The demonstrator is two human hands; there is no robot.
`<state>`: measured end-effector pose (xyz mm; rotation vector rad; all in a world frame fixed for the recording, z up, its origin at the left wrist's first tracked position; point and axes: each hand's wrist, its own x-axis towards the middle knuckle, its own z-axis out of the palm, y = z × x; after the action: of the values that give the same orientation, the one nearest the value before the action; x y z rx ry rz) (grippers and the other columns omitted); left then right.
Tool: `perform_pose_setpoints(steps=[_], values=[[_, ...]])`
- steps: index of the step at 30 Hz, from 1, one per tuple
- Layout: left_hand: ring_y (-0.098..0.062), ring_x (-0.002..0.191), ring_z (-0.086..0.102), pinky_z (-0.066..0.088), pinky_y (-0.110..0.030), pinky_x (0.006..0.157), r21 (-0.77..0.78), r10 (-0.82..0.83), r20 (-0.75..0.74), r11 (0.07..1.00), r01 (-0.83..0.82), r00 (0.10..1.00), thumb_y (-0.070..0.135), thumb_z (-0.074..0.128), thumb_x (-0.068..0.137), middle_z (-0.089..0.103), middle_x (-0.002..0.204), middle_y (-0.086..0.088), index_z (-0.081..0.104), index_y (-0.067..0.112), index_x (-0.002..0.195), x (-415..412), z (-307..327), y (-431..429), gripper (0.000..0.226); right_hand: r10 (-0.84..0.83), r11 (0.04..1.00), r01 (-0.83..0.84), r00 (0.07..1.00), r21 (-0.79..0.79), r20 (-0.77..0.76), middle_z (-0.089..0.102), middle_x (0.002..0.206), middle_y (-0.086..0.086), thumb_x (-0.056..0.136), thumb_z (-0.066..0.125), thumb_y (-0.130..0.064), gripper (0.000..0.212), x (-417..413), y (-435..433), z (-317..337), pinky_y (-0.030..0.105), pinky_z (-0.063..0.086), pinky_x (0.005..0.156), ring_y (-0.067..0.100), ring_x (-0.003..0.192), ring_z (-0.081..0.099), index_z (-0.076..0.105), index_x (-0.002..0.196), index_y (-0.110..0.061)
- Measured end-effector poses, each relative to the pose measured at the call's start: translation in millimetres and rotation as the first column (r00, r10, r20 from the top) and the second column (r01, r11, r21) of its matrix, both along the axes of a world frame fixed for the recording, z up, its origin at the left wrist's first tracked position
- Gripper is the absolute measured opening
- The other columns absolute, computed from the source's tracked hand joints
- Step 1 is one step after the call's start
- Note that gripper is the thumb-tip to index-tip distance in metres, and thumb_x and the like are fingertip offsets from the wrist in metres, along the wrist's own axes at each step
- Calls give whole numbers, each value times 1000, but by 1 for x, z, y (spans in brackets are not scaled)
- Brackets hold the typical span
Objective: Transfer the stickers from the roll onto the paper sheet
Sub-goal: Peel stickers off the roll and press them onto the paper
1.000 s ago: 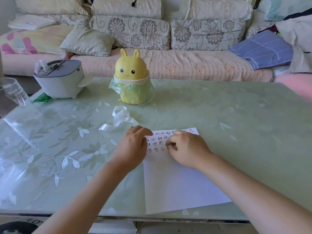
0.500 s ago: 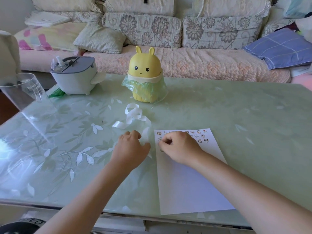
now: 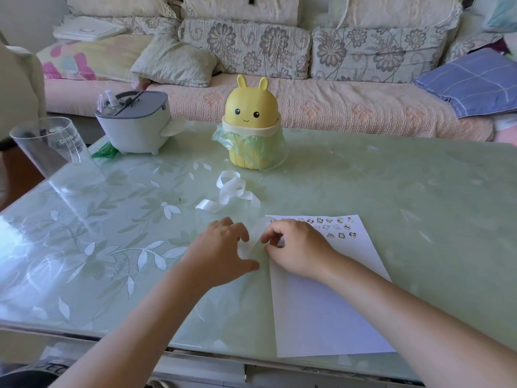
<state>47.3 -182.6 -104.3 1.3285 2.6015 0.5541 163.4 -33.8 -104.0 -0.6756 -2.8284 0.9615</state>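
Two hands at the top-left corner of the paper sheet [image 3: 321,303].
Head view: left hand [image 3: 223,253] curls fingers and thumb round the sticker strip [image 3: 253,239] just left of the sheet; right hand [image 3: 296,250] pinches the strip's end at the sheet's edge.

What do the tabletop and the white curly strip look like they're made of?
Tabletop: likely glass, glossy; it mirrors window light over a frosted leaf pattern. Curly strip: probably waxy release paper, thin and shiny; it holds loose springy loops.
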Motion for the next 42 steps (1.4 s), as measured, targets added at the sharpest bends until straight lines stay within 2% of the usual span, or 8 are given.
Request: perform_pose_setpoints(steps=[5, 12, 15, 18, 21, 24, 34, 42], values=[[-15, 96, 59, 48, -27, 83, 65, -2, 10, 998, 1, 1000, 25, 68, 87, 62, 102, 5, 73, 26, 105, -3, 0, -5, 18, -2, 1000, 2, 1000, -15, -11, 66, 92, -17, 88, 60, -29, 12, -1, -3, 3, 31, 52, 83, 6, 89, 61, 68, 93, -36], [-9, 79, 60, 37, -15, 61, 111, 98, 15, 989, -99, 995, 16, 55, 93, 71, 91, 8, 75, 21, 97, -4, 5, -6, 21, -32, 997, 32, 999, -64, 2, 70, 76, -14, 86, 62, -32, 15, -3, -4, 3, 34, 56, 76, 8, 76, 65, 71, 75, -26], [-7, 65, 55, 43, -18, 56, 172, 214, 268, 949, -266, 939, 25, 57, 93, 64, 75, 12, 69, 24, 86, -2, 8, -2, 13, -109, 976, 102, 994, -194, -25, 72, 76, -9, 86, 63, -32, 18, -4, -3, 5, 33, 55, 73, 9, 67, 63, 71, 73, -24], [-14, 68, 57, 57, -39, 75, 247, 170, 658, 872, -423, 734, 24, 63, 90, 64, 73, 2, 71, 20, 81, 1, 13, 3, 12, -236, 892, 177, 967, -415, -95, 75, 87, -7, 91, 65, -32, 16, -6, -5, 13, 30, 50, 60, 13, 59, 60, 74, 87, -20], [-14, 67, 60, 56, -32, 72, 248, 95, 796, 850, -466, 598, 15, 61, 91, 68, 82, -2, 67, 16, 84, 8, 19, 4, 10, -277, 777, 143, 952, -613, -129, 75, 90, -6, 94, 66, -29, 15, -6, -6, 23, 25, 40, 50, 13, 55, 58, 74, 94, -17], [-14, 65, 60, 55, -26, 67, 253, 80, 806, 849, -464, 586, 13, 60, 90, 69, 80, -1, 65, 15, 84, 13, 20, 6, 8, -284, 722, 111, 947, -683, -147, 75, 87, -3, 93, 68, -25, 12, -4, -6, 28, 24, 41, 48, 13, 54, 57, 73, 95, -13], [-17, 66, 64, 56, -33, 73, 220, 57, 889, 818, -531, 455, 28, 62, 92, 66, 75, 2, 72, 7, 91, 19, 27, 13, 22, -175, 880, 26, 946, -475, -273, 69, 72, -3, 84, 80, -20, 22, -2, -4, 26, 25, 47, 50, 16, 52, 54, 62, 97, -23], [-18, 67, 63, 57, -35, 79, 216, 53, 901, 805, -552, 431, 23, 64, 88, 70, 76, -2, 74, 8, 86, 21, 29, 20, 18, 48, 991, 12, 897, 133, -440, 58, 66, -33, 83, 79, -22, 14, 8, 5, 18, 14, 40, 61, -7, 64, 56, 80, 92, -32]])
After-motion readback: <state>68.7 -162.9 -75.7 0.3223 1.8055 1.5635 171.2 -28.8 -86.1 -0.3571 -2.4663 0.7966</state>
